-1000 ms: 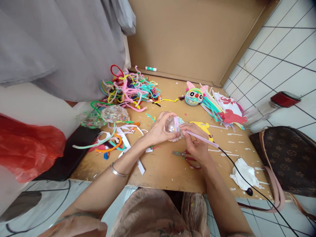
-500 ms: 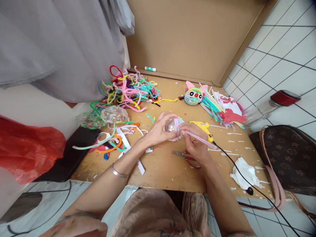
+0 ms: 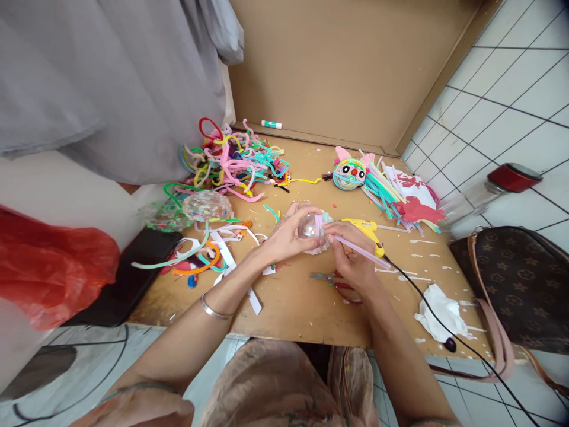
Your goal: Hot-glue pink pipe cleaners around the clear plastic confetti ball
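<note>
One left hand (image 3: 288,234), fingers and thumb curled around a clear ball (image 3: 307,226) above the table (image 3: 284,314). One lilac strip (image 3: 367,254), its near-ball end pinched by the right hand (image 3: 356,265) at the ball's right side; long axis slanting, free end pointing right and toward the person. One yellow glue gun (image 3: 368,228), just beyond the right hand.

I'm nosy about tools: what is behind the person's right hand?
Behind the right hand, a yellow glue gun and red-handled scissors show in part. The hand covers some of each, and whatever else may lie directly behind it cannot be seen.
</note>
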`<state>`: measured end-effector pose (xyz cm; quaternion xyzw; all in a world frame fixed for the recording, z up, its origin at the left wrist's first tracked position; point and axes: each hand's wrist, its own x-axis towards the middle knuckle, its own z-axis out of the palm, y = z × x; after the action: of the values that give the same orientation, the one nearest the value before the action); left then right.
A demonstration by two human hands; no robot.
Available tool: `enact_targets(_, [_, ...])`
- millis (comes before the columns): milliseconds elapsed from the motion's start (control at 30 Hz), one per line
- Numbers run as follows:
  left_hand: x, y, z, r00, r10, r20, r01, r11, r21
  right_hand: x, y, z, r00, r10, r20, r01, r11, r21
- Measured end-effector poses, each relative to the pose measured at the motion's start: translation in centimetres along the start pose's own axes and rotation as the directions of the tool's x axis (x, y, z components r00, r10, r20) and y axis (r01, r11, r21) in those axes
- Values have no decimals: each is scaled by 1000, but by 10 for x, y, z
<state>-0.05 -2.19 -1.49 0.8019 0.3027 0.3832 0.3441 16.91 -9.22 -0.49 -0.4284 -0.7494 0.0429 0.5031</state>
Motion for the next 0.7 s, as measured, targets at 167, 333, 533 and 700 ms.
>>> enact_targets(167, [0,0,0,1000,3,-1,-3,1000,-17,0,0,0,1000,5,3,-6,1000,2])
enact_targets(333, [0,-2,0,1000,-1,15,1,1000,3,0,-1,0,1000,-5,-4,5,1000,5])
enact_targets(533, [0,-5,0,1000,2,31,-2,1000,5,1,-1,0,1000,-11,-3,11,1000,18])
enact_targets(700, [0,-3,-1,995,-49,92,47,999,26,0,0,0,1000,6,-5,-6,1000,2])
